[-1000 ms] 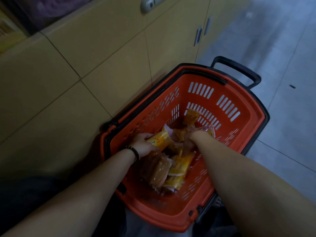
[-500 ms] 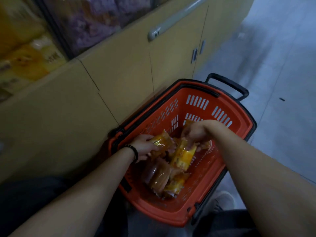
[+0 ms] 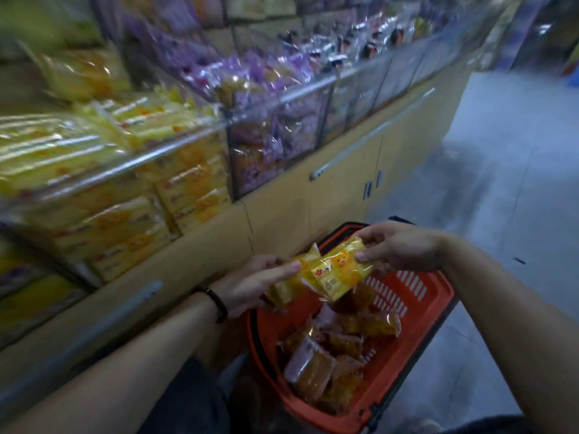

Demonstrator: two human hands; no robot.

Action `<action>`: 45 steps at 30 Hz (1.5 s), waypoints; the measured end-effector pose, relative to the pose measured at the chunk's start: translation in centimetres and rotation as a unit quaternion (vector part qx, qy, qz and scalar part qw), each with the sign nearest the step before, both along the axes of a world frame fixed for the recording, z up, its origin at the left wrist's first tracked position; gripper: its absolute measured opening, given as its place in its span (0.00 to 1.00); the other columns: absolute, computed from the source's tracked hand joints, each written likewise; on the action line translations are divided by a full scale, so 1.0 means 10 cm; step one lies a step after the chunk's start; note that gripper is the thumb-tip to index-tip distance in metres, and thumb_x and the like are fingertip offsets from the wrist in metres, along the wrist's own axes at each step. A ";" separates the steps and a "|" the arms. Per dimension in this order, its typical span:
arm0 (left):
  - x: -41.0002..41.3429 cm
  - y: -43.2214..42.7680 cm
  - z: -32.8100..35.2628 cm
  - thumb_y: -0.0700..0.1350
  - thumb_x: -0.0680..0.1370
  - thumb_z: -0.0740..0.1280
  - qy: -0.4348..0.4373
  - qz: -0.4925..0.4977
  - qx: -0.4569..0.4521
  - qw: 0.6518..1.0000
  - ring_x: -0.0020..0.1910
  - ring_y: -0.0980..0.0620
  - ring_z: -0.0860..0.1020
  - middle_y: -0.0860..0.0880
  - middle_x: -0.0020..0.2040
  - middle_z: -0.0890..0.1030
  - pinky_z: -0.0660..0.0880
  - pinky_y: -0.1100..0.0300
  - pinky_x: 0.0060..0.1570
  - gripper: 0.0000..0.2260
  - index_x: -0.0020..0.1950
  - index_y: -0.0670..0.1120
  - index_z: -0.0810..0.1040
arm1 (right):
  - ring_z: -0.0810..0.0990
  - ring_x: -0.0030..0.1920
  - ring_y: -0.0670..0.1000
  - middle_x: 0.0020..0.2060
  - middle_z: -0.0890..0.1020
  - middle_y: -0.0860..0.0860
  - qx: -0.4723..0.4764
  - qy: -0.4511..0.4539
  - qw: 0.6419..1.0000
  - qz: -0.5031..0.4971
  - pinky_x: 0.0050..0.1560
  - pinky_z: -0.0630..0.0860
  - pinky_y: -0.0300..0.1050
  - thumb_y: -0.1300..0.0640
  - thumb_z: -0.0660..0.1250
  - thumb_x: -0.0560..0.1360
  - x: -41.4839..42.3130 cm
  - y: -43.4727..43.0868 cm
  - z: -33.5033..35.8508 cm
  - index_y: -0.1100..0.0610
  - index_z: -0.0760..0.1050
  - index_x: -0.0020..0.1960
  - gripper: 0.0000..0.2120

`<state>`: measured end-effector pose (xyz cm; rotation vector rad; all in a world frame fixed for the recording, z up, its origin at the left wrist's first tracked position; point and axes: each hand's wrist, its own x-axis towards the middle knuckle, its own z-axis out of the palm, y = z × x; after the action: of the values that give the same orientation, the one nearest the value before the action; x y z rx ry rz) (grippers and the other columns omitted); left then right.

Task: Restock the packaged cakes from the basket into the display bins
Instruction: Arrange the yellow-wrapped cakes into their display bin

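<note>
Cakes (image 3: pixel 338 277) between hands (image 3: pixel 250 285) (image 3: pixel 399 250); basket (image 3: pixel 416 296) partly hidden, bins (image 3: pixel 175 142) blurred

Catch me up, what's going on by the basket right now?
A person holds yellow cake packets above the orange basket. The left hand grips them from the near side and the right hand pinches the far edge. More packets lie in the basket. The handful has not yet reached the bin of yellow packs up to the left.

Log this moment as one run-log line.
left hand: holds yellow cake packs | right hand: pinches same packs | packs: above basket | basket: more packs inside | display bin: not yet reached
</note>
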<state>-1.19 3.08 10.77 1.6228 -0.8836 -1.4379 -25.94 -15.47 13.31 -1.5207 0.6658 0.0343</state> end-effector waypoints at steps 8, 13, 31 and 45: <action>0.10 0.83 1.06 0.56 0.74 0.76 -0.035 0.014 -0.051 0.998 0.54 0.41 0.84 0.40 0.61 0.84 0.80 0.32 0.57 0.22 0.62 0.45 0.82 | 0.85 0.45 0.52 0.49 0.85 0.59 0.005 -0.132 0.991 -0.013 0.43 0.83 0.42 0.62 0.76 0.73 0.47 0.65 0.79 0.61 0.84 0.54 0.10; 0.23 1.35 1.60 0.57 0.76 0.76 -0.094 0.038 -0.067 0.993 0.58 0.35 0.84 0.42 0.59 0.85 0.76 0.26 0.58 0.19 0.62 0.47 0.83 | 0.84 0.56 0.62 0.59 0.83 0.67 -0.060 -0.155 0.985 0.049 0.60 0.79 0.58 0.57 0.80 0.73 0.71 0.99 1.28 0.65 0.81 0.61 0.20; 0.86 2.40 2.89 0.51 0.74 0.77 -0.289 0.147 -0.121 0.938 0.52 0.45 0.86 0.49 0.62 0.81 0.84 0.40 0.50 0.22 0.66 0.51 0.80 | 0.82 0.40 0.52 0.45 0.84 0.57 -0.138 -0.272 0.952 0.004 0.38 0.74 0.47 0.61 0.73 0.76 1.42 1.56 2.44 0.62 0.83 0.58 0.11; 1.90 1.74 3.74 0.52 0.78 0.75 -0.578 0.227 -0.088 0.779 0.54 0.53 0.79 0.48 0.66 0.80 0.75 0.59 0.48 0.20 0.68 0.51 0.80 | 0.86 0.43 0.56 0.49 0.84 0.54 -0.419 -0.163 0.883 -0.136 0.41 0.86 0.56 0.56 0.71 0.81 2.50 1.08 2.75 0.48 0.79 0.58 0.07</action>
<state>17.85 20.53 48.18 2.3202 -1.0710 0.1256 -0.94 -4.68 40.82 -2.1672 0.6430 -0.8038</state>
